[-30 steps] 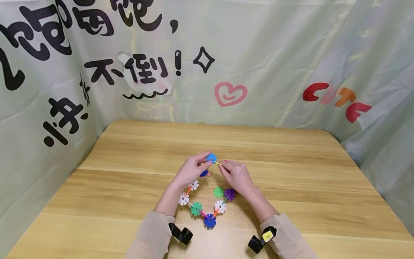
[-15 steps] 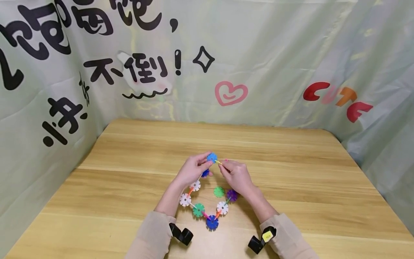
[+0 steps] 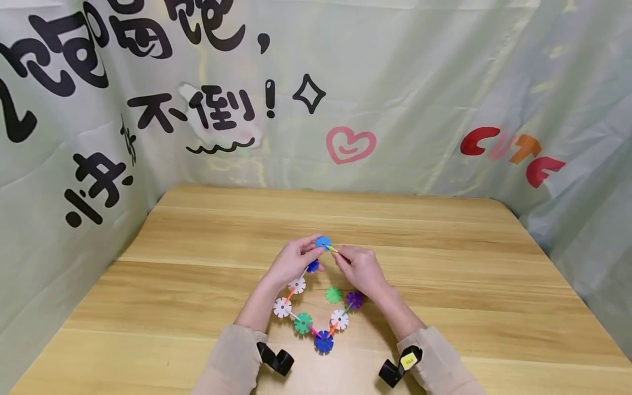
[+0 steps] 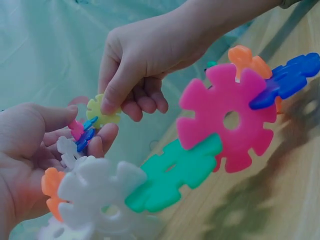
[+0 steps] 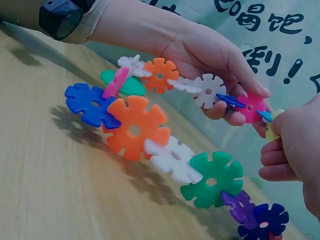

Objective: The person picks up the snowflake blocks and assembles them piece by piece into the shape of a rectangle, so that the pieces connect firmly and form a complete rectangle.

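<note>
A chain of notched plastic snowflake discs hangs in a loop between both hands. My left hand [image 3: 291, 263] holds its upper end, fingers and thumb around a pink disc [image 5: 250, 108] and a light blue disc [image 3: 323, 243]. Thumb and fingers of my right hand [image 3: 362, 270] pinch a yellow disc [image 4: 96, 107], which meets the light blue one edge to edge; how deep the slots sit is hidden. Lower along the chain come white discs [image 3: 282, 307], a teal disc [image 3: 303, 323], a dark blue disc [image 3: 323, 342] and a purple disc [image 3: 354, 300] beneath the right hand.
A wooden table [image 3: 197, 230] lies under the chain, whose shadow falls on it. Behind stands a pale green curtain [image 3: 419, 82] with printed lettering. Black wrist cameras [image 3: 276, 359] sit on both sleeves.
The lower part of the chain has swung slightly to the right. Both hands stay in nearly the same place, still holding the light blue and yellow discs together.
</note>
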